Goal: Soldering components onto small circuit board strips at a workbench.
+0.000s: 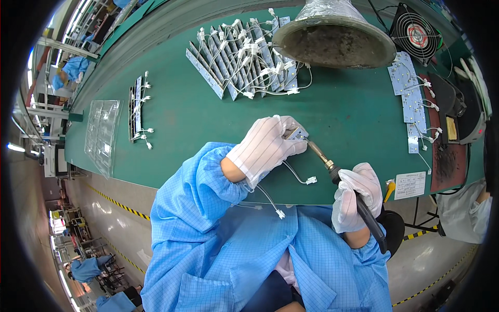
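Note:
My left hand point(267, 145), in a white striped glove, is closed around a small LED circuit board point(298, 134), of which only one end shows past the fingers. White wires with connectors point(311, 180) hang from under that hand toward the table's front edge. In my gloved right hand point(357, 197) is a soldering iron point(331, 169), gripped by its black handle and slanting up to the left. Its tip meets or nearly meets the visible end of the board; whether they touch I cannot tell.
Many wired LED strips point(244, 57) lie at the back of the green table point(171, 135), beside a metal fume hood point(332, 39). A small fan point(416, 34), wired boards point(410, 104) and a soldering stand point(452, 122) are right. Left are more strips point(137, 109) and a clear plastic tray point(102, 132).

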Demonstrator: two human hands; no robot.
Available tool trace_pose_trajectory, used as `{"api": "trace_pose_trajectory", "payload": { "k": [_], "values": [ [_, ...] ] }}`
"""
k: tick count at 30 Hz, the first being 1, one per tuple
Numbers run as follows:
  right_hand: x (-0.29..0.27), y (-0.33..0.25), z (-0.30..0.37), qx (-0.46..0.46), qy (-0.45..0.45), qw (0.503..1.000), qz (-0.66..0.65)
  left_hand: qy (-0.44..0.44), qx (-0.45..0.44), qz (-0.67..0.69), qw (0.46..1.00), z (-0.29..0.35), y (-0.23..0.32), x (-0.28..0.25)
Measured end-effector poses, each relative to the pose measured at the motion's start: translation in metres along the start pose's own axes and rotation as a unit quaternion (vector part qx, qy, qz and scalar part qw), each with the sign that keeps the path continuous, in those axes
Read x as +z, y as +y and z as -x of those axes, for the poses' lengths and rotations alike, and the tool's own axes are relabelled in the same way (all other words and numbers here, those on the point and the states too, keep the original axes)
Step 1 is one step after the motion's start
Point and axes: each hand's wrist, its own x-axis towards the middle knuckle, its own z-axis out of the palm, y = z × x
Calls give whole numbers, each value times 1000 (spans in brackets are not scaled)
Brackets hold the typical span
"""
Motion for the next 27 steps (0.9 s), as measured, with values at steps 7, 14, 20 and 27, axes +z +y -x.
{"api": "trace_pose_trajectory", "payload": {
  "k": [7, 14, 20, 27],
  "values": [
    [1, 0, 0, -6, 0, 1000, 4, -4, 6, -2, 1000, 1, -1, 1],
    [1, -1, -3, -18, -12, 1000, 7, -9, 42, -24, 999, 1, -4, 1],
    [3, 3, -4, -20, 5, 1000, -1, -4, 22, -4, 1000, 2, -4, 1],
    [-7, 9, 3, -55, -30, 997, 53, 142, 27, -245, 959, 58, 1, -16]
  ]
}}
